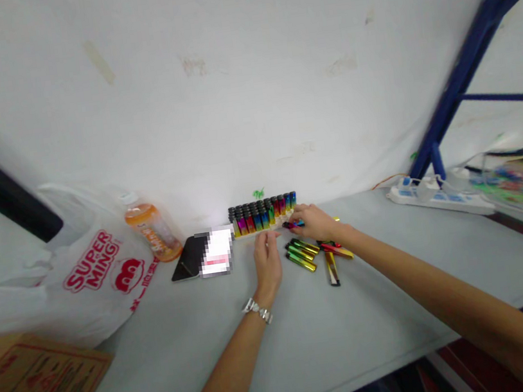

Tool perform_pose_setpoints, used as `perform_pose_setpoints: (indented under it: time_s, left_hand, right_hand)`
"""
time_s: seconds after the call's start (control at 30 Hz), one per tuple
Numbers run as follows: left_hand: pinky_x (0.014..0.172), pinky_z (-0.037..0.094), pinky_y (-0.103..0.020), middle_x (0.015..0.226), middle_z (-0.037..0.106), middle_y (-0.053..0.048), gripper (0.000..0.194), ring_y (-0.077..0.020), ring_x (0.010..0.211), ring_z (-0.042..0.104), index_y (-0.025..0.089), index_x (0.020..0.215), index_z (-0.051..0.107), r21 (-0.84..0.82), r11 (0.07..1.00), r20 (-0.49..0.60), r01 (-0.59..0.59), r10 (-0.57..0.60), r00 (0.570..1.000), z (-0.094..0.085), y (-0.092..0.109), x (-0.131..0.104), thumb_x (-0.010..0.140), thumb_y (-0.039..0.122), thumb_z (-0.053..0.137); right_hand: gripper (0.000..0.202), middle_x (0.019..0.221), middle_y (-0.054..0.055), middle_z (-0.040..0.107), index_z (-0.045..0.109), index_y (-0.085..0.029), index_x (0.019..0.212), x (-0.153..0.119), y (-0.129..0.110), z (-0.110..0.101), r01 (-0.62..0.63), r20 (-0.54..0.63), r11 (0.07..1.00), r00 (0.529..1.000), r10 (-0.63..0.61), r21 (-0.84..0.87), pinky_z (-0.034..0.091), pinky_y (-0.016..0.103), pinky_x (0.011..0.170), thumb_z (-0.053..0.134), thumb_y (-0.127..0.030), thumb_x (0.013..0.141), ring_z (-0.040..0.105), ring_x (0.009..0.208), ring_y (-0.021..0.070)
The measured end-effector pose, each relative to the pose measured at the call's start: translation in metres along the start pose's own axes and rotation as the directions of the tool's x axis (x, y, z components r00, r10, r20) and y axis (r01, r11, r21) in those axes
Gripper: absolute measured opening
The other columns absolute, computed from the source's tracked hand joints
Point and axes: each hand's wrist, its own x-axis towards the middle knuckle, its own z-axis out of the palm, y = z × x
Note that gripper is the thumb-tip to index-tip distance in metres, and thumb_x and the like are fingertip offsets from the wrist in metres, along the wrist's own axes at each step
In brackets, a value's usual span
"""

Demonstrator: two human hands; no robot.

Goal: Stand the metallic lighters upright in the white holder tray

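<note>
Several shiny coloured lighters [257, 216] stand upright in close rows against the wall, their tops black. My left hand [266, 253] rests just in front of these rows, its fingers close together; whether anything is between them is too small to tell. At the right end of the rows, my right hand [312, 221] has its fingers bent near a dark and blue lighter [293, 224], and its grip is unclear. Green and gold lighters [302, 260] lie between the hands. Under my right wrist are red and yellow ones [338, 250], with a gold one [333, 269] pointing toward me.
A phone [186, 258], a white blurred item [217, 251], an orange drink bottle [153, 229], a plastic bag [101, 270] and a cardboard box [40, 389] are on the left. To the right are a power strip [439, 195] and a blue frame [461, 57].
</note>
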Motion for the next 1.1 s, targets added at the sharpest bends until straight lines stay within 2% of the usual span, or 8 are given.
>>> perform_pose_setpoints:
  time_s: [0.13,0.23,0.33,0.47,0.6,0.73,0.87,1.1]
  left_hand:
    - [0.079,0.048,-0.028,0.104,0.065,-0.007,0.031,-0.0173,0.094,0.060,0.019,0.103,0.060,-0.005,1.000,-0.041,-0.026,0.026,0.999,0.000,0.004,-0.001,0.093,0.046,0.048]
    - [0.083,0.049,-0.029,0.112,0.065,-0.008,0.034,-0.0174,0.100,0.061,0.020,0.111,0.057,-0.046,0.998,-0.027,-0.035,0.034,0.999,-0.001,0.008,-0.002,0.093,0.047,0.049]
    - [0.083,0.051,-0.030,0.106,0.068,-0.007,0.035,-0.0172,0.095,0.064,0.020,0.113,0.056,-0.134,0.991,0.067,-0.003,0.012,0.998,-0.003,0.010,-0.003,0.094,0.047,0.044]
    - [0.076,0.051,-0.029,0.096,0.070,-0.005,0.035,-0.0175,0.086,0.065,0.019,0.106,0.061,-0.185,0.983,0.178,0.018,0.015,0.984,-0.001,0.008,-0.004,0.093,0.049,0.046]
    - [0.068,0.047,-0.026,0.080,0.067,-0.002,0.037,-0.0149,0.074,0.061,0.017,0.089,0.065,-0.147,0.989,0.161,0.000,0.024,0.987,0.001,0.006,-0.005,0.091,0.052,0.051]
    - [0.054,0.034,-0.024,0.058,0.054,0.003,0.043,-0.0113,0.056,0.047,0.016,0.072,0.065,-0.064,0.998,0.150,0.028,-0.018,0.988,0.000,0.005,-0.004,0.088,0.053,0.052]
    - [0.054,0.032,-0.024,0.055,0.051,0.003,0.042,-0.0112,0.054,0.045,0.015,0.065,0.064,-0.007,1.000,0.151,0.004,-0.003,0.989,-0.001,0.005,-0.004,0.088,0.048,0.050]
    - [0.053,0.026,-0.024,0.053,0.042,0.005,0.031,-0.0103,0.053,0.039,0.018,0.060,0.047,0.079,0.992,0.122,-0.093,0.083,0.989,0.000,0.003,-0.003,0.086,0.035,0.048]
  right_hand:
    - [0.018,0.070,0.000,0.061,0.067,-0.017,0.075,-0.002,-0.018,0.000,-0.054,-0.100,0.892,0.989,0.110,0.450,0.040,0.025,0.065,0.064,-0.032,0.084,0.054,0.068,0.0143]
    - [0.025,0.060,-0.004,0.053,0.061,-0.018,0.067,-0.007,-0.033,0.003,-0.043,-0.113,0.774,0.983,0.147,0.631,0.036,0.023,0.058,0.063,-0.036,0.084,0.048,0.060,0.0120]
    - [0.027,0.059,-0.003,0.053,0.059,-0.019,0.064,-0.015,-0.045,0.010,-0.036,-0.112,0.726,0.982,0.154,0.686,0.036,0.023,0.057,0.062,-0.037,0.083,0.047,0.060,0.0122]
    - [0.022,0.066,-0.001,0.063,0.065,-0.019,0.072,-0.026,-0.054,0.020,-0.055,-0.046,0.623,0.988,0.145,0.781,0.043,0.025,0.062,0.060,-0.037,0.083,0.056,0.065,0.0150]
    - [0.017,0.074,0.001,0.068,0.068,-0.019,0.086,-0.036,-0.052,0.025,-0.003,-0.088,0.534,0.986,0.145,0.845,0.047,0.028,0.068,0.063,-0.035,0.082,0.061,0.070,0.0170]
    - [0.021,0.069,-0.001,0.063,0.067,-0.019,0.097,-0.043,-0.044,0.026,0.063,-0.197,0.463,0.949,0.247,0.884,0.047,0.028,0.067,0.061,-0.030,0.080,0.059,0.066,0.0153]
    - [0.015,0.061,-0.003,0.056,0.067,-0.017,0.087,-0.044,-0.042,0.029,0.053,-0.216,0.468,0.928,0.302,0.882,0.043,0.026,0.063,0.059,-0.026,0.079,0.055,0.059,0.0127]
    - [0.013,0.062,-0.003,0.057,0.067,-0.016,0.084,-0.045,-0.048,0.042,0.015,-0.194,0.554,0.944,0.266,0.832,0.042,0.026,0.063,0.055,-0.019,0.079,0.051,0.059,0.0114]
